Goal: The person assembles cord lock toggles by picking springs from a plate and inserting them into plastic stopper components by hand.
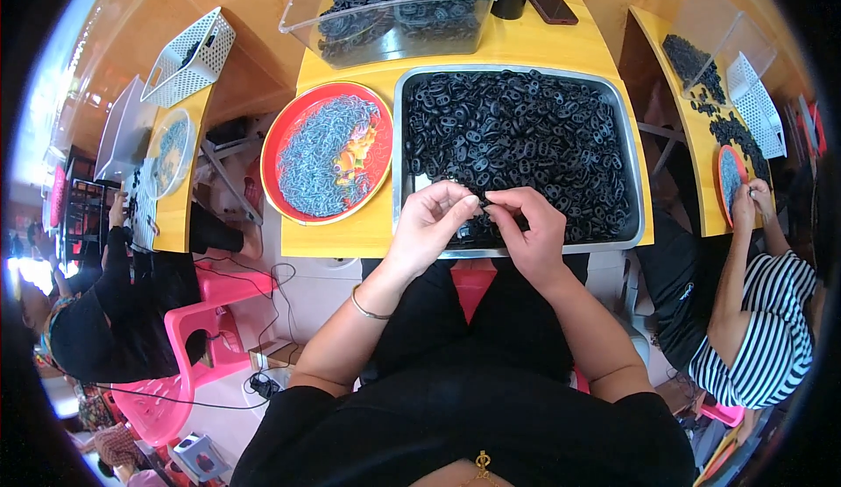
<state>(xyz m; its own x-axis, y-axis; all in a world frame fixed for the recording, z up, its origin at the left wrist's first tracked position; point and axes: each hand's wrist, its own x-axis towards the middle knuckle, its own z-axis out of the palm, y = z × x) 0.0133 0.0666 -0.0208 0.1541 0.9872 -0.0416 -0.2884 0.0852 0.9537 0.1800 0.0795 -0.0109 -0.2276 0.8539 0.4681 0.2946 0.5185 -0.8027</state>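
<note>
Hands (433,226) over tray (596,247), pinching apparently black piece (483,208)

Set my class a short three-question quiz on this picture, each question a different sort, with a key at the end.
1. Multiple choice: What fills the metal tray?
A) white buttons
B) small black parts
C) red beads

2. True or false: The round red tray of silvery pieces lies to the right of the metal tray.

3. Fill the gap: The person's left hand and right hand come together above the ____.

Key:
1. B
2. False; it lies to the left.
3. metal tray
</note>
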